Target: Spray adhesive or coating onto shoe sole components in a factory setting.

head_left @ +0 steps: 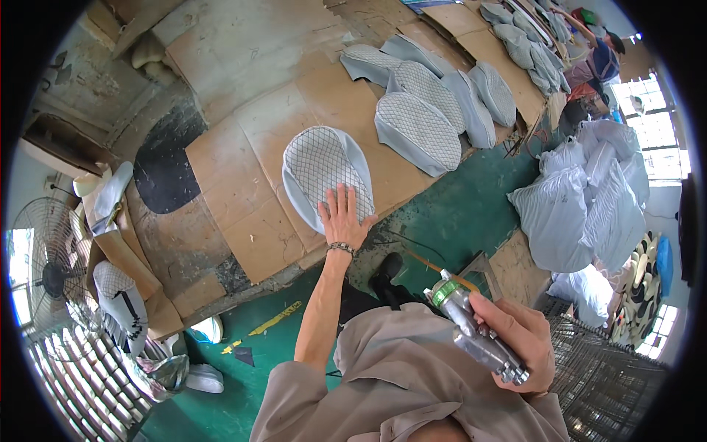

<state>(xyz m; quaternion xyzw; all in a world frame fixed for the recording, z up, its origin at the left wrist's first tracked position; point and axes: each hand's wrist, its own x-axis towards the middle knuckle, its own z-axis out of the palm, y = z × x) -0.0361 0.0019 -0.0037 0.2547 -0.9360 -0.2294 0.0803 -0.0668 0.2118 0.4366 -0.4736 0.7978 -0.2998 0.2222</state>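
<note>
Clock read from the middle of your view, 12 at the top. Quilted cover (318, 163) just off centre toward 11 o'clock: grey, diamond-stitched, smooth pale border, lying on flattened cardboard (224, 210). Your left hand (345, 219) rests palm down on the cover's end nearest you, fingers straight and slightly spread, gripping nothing; dark band (340, 247) round that wrist. Your right hand (532, 345), between 4 and 5 o'clock, is wrapped around a silver metal tool (480, 345) with a green ring, well apart from the cover. Toward 1 o'clock, a cluster of similar covers (418, 132), some overlapping. White sacks (582, 195) heaped on the 3 o'clock side. Another person (605, 60) at 2 o'clock, far edge. Caged fan (54, 280) between 8 and 9.
</note>
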